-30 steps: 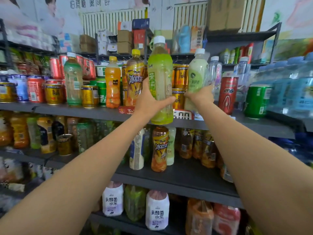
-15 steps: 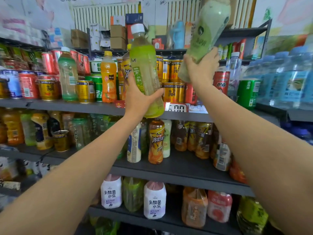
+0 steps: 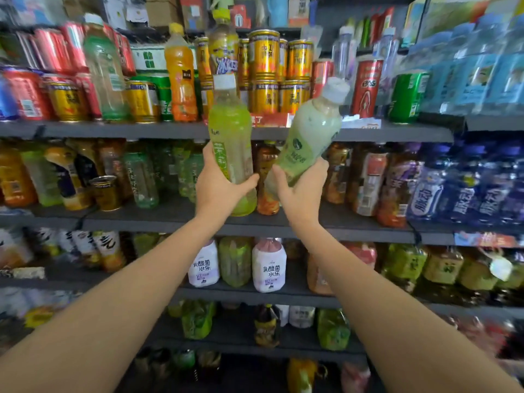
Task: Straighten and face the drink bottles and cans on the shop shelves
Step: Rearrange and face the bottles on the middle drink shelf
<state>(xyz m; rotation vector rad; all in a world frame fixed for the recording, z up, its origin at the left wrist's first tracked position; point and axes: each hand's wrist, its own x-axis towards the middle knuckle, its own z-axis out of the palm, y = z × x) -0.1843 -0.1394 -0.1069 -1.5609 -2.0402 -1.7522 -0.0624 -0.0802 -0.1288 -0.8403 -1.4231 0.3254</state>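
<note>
- nearest, the left hand [image 3: 219, 191] is wrapped round the lower body of the bright green bottle [image 3: 232, 146], held upright in front of the shelves.
- beside it, the right hand [image 3: 302, 191] clamps the tilted pale green bottle [image 3: 306, 143] low down.
- both look full: heavyish, smooth, probably slippery plastic; a mid-body grip seems steadier.
- behind, the gold cans [image 3: 265, 78] stand stacked on the top shelf [image 3: 113, 129].

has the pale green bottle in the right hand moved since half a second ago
Yes. The pale green bottle, gripped by the right hand, has come down: it was raised above the gold cans and is now below them.
</note>
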